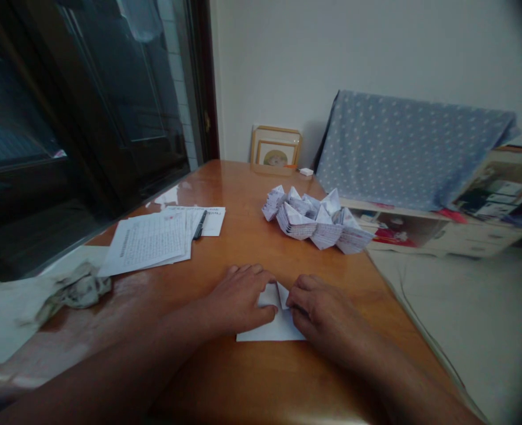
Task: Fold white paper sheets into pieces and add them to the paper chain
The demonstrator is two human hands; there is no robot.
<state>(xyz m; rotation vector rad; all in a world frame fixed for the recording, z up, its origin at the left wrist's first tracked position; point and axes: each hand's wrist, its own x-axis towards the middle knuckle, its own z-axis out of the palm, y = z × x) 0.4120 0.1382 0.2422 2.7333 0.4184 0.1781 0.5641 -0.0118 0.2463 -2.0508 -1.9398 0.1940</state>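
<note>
A white sheet of paper (pixel 275 328) lies partly folded on the wooden table (pixel 243 248) right in front of me. My left hand (pixel 238 298) rests flat on its left part, fingers stretched out and pressing down. My right hand (pixel 316 307) lies on its right part with fingers curled, pinching a raised fold at the paper's middle. Most of the sheet is hidden under both hands.
A heap of several folded paper pieces (pixel 316 219) sits further back. To the left lie printed sheets (pixel 155 239) with a black pen (pixel 199 225), and a crumpled wad (pixel 81 289). A framed picture (pixel 275 150) leans on the wall. The table's right edge runs beside the floor.
</note>
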